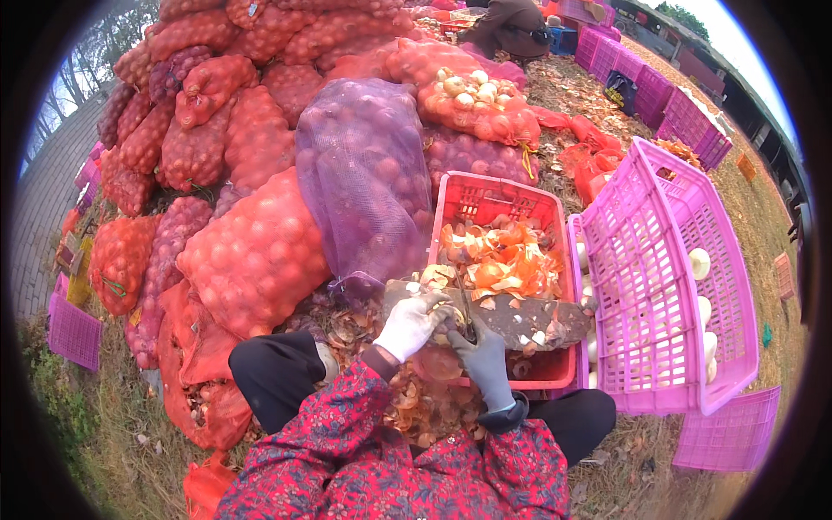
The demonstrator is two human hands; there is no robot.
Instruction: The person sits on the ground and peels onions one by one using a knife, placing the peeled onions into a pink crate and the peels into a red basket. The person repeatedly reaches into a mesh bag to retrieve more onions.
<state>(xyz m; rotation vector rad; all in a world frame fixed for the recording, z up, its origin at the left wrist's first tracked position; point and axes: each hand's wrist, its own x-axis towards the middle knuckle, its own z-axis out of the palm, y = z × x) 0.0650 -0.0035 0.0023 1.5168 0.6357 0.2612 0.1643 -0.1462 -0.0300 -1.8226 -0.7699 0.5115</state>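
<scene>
My left hand [414, 323], in a white glove with soiled fingertips, holds an onion [458, 317] whose surface is partly hidden by the fingers. My right hand [482, 357], in a grey glove, grips a knife [465, 292] with a dark blade pointing away from me, against the onion. Both hands are at the near edge of a worn wooden board [520, 325] that lies across a red plastic crate [565, 260]. Onion skins [513, 260] fill the crate beyond the board, and small scraps lie on the wood.
Filled mesh onion sacks [260, 240] are piled ahead and left; a purple mesh sack [364, 162] stands near the crate. At right, a tilted purple crate [650, 279] sits by peeled onions [700, 264]. Peeled onions [478, 88] lie on a red sack. A person [510, 29] bends over farther off.
</scene>
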